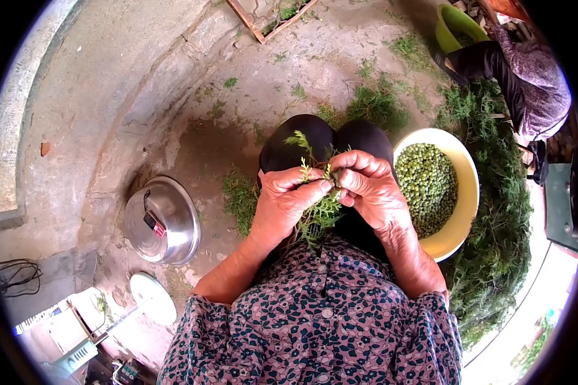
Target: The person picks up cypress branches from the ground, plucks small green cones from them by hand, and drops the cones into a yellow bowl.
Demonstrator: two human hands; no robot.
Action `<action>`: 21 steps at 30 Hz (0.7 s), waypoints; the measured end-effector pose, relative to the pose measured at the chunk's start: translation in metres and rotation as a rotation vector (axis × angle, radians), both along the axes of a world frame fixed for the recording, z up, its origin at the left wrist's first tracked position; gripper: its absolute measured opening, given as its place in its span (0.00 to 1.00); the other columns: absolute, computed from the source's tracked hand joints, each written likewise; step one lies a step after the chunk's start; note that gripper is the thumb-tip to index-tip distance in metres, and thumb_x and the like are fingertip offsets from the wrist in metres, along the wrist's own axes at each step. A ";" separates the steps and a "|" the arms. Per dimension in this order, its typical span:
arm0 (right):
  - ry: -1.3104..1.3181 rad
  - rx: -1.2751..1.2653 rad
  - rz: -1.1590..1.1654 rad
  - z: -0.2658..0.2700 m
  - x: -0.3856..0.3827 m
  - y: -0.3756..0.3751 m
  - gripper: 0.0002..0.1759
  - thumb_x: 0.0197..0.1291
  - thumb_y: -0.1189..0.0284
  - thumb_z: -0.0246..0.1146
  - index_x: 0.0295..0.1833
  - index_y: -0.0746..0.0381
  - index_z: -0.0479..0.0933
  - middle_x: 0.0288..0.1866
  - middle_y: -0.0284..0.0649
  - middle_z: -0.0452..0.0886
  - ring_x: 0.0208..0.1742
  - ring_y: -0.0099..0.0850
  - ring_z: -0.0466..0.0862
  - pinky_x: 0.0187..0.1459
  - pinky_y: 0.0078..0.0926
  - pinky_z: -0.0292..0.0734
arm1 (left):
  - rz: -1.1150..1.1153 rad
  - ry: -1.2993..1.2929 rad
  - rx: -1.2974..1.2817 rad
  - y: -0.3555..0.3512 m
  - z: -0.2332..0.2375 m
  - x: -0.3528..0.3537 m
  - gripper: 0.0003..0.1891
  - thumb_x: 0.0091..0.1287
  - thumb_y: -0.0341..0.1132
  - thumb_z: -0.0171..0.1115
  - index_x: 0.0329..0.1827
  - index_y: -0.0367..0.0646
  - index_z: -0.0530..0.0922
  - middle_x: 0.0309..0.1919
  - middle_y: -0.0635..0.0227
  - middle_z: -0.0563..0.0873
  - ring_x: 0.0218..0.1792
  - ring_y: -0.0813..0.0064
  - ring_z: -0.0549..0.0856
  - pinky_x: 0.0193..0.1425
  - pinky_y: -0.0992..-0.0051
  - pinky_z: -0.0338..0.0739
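A green conifer sprig (321, 215) with flat, scaly leaves lies across my lap and rises between my hands. My left hand (290, 197) pinches it with thumb and forefinger. Close against it, my right hand (370, 187) has its thumb and fingers pressed together at the same stem; whatever sits between those fingertips is too small to make out. Beside my right forearm stands a cream-yellow basin (469, 192) holding many small round green seed cones (427, 186).
A steel basin (180, 221) with a small red-and-black device (153, 222) is on my left, near a round white fan base (153, 298). Cut branches (498, 256) are heaped at right. Another person (533, 83) sits at upper right near a green basin (459, 29).
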State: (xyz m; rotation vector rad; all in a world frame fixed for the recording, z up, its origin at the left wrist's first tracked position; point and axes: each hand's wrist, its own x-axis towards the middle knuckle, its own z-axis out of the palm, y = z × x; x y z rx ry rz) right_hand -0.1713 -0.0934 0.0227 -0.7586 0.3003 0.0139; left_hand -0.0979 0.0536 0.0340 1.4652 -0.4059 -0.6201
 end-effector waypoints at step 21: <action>-0.001 0.071 -0.064 -0.001 0.002 0.008 0.07 0.59 0.74 0.60 0.42 0.64 0.76 0.28 0.32 0.75 0.22 0.19 0.69 0.21 0.14 0.60 | 0.052 0.224 -0.192 0.005 -0.008 0.005 0.02 0.57 0.23 0.64 0.32 0.36 0.82 0.26 0.73 0.82 0.27 0.87 0.77 0.33 0.85 0.71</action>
